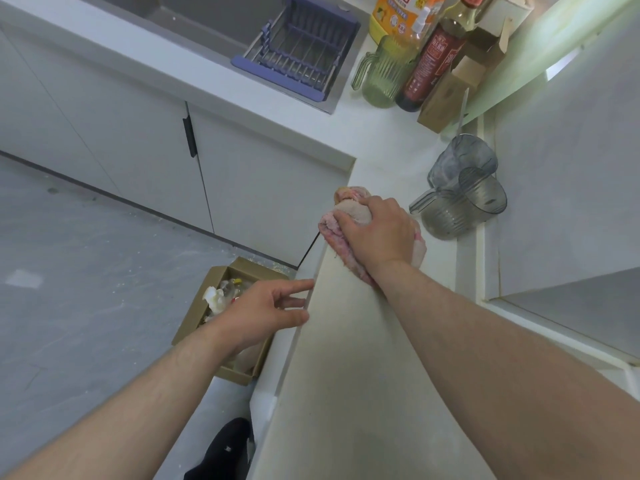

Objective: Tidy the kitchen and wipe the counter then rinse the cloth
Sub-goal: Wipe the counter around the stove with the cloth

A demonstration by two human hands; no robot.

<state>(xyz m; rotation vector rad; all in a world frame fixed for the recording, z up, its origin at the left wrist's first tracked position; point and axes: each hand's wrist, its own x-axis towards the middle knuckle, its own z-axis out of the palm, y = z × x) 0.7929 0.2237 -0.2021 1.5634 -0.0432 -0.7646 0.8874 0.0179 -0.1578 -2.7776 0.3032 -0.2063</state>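
While the right hand (377,233) pressed down on the white stone tabletop (346,375), its fingers were curled round a bunched pink-and-cream terry cloth (330,228), which lay near the tabletop's front edge just short of the inner corner. The left hand (273,310) hung loosely spread and held nothing, its fingertips reaching to the front lip of the tabletop; whether they touched it could not be told. Below that hand, on the grey floor, stood an open brown cardboard box (188,327) with crumpled rubbish inside. Just beyond the cloth, against the wall, a grey translucent plastic measuring jug (460,206) lay on its side, with a second grey jug (462,159) close behind it. Farther along the tabletop a ribbed green glass pitcher (384,74) stood beside a dark red-labelled sauce bottle (429,71). A purple-framed wire draining rack (298,50) sat in the grey sink (207,15).
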